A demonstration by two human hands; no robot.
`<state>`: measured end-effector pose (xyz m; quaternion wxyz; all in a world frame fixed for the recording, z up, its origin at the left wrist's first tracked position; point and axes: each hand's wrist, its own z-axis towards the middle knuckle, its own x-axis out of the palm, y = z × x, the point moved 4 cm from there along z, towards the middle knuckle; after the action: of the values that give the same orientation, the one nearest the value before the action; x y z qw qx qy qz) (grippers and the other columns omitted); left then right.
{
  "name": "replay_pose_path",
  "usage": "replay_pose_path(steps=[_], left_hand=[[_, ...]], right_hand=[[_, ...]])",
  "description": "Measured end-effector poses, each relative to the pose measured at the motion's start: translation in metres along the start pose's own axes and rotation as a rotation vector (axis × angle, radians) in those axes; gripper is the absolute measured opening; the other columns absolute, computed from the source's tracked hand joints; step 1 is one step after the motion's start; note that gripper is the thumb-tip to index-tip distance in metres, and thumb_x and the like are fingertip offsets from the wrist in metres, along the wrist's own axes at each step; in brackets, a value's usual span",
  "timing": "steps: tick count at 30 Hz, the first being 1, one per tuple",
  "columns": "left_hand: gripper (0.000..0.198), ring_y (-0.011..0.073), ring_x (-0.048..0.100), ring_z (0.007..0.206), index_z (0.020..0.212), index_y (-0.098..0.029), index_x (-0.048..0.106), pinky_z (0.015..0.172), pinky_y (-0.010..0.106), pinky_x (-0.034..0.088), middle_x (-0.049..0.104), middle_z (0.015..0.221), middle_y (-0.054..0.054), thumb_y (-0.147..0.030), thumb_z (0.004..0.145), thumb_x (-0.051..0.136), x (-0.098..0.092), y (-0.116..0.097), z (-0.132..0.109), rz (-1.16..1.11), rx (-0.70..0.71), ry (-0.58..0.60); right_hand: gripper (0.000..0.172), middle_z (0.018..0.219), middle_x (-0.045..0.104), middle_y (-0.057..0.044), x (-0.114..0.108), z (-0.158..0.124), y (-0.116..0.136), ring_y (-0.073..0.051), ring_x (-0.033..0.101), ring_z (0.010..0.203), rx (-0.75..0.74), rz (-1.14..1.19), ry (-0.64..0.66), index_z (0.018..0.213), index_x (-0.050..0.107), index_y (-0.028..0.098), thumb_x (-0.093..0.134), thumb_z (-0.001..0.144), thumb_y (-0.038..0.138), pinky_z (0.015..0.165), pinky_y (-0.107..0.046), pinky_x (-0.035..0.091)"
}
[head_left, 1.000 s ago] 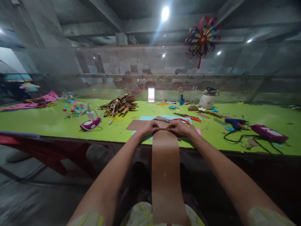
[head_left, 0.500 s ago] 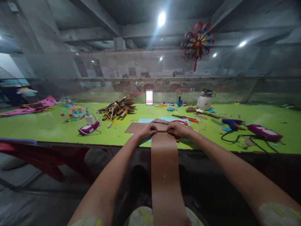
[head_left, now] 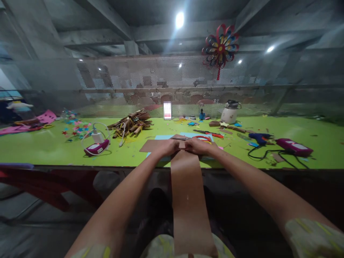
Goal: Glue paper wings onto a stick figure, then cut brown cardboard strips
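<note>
A long strip of brown paper [head_left: 188, 197] hangs over the table's front edge and down toward my lap. Its far end lies between my left hand [head_left: 170, 146] and my right hand [head_left: 197, 145], whose curled fingers pinch the paper at a narrow fold or roll. Just beyond my fingers lie scissors [head_left: 201, 138] with red handles, partly hidden by my right hand. Another flat piece of brown paper [head_left: 152, 146] sticks out left of my left hand. Light blue sheets [head_left: 162, 137] lie beneath these on the table.
Bundled brown paper rolls [head_left: 130, 123] lie at the back left, near a purple power strip [head_left: 96, 147]. At right are a blue glue gun [head_left: 260, 138], another purple power strip [head_left: 294, 146] and a kettle [head_left: 229, 113]. Cables loop across the green table [head_left: 59, 152].
My hands have drawn slightly closer together along the fold, with their fingers more curled. The whole view has shifted a little, so the table's things appear further left.
</note>
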<state>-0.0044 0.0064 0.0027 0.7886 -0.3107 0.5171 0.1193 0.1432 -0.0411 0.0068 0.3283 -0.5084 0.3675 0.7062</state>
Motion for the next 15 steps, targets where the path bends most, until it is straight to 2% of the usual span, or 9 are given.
replay_pose_path(steps=[3,8,15], left_hand=[[0.012,0.0126,0.039,0.053,0.061,-0.014,0.061,0.054,0.026,0.029,0.054,0.059,0.004,-0.018,0.069,0.053,0.000,0.006,-0.003,-0.020,0.026,0.027],[0.010,0.0130,0.042,0.059,0.067,-0.015,0.061,0.055,0.025,0.031,0.057,0.069,0.004,-0.015,0.069,0.051,-0.001,0.012,-0.007,-0.074,0.087,0.046],[0.012,0.0132,0.043,0.065,0.069,-0.015,0.060,0.060,0.024,0.032,0.056,0.078,0.005,-0.012,0.071,0.049,-0.005,0.011,-0.011,-0.046,0.143,0.049]], right_hand=[[0.010,0.076,0.064,-0.003,-0.001,-0.004,-0.006,-0.013,0.052,0.066,0.002,0.013,0.023,0.078,0.064,0.016,0.054,0.077,0.015,0.059,-0.021,0.033],[0.011,0.078,0.066,-0.001,0.000,-0.010,-0.016,-0.014,0.052,0.069,0.034,0.013,0.021,0.080,0.064,0.018,0.054,0.077,0.016,0.063,-0.022,0.035],[0.010,0.084,0.065,-0.003,-0.002,-0.012,-0.014,-0.016,0.054,0.075,0.011,-0.009,0.028,0.078,0.064,0.018,0.054,0.076,0.015,0.067,-0.024,0.037]])
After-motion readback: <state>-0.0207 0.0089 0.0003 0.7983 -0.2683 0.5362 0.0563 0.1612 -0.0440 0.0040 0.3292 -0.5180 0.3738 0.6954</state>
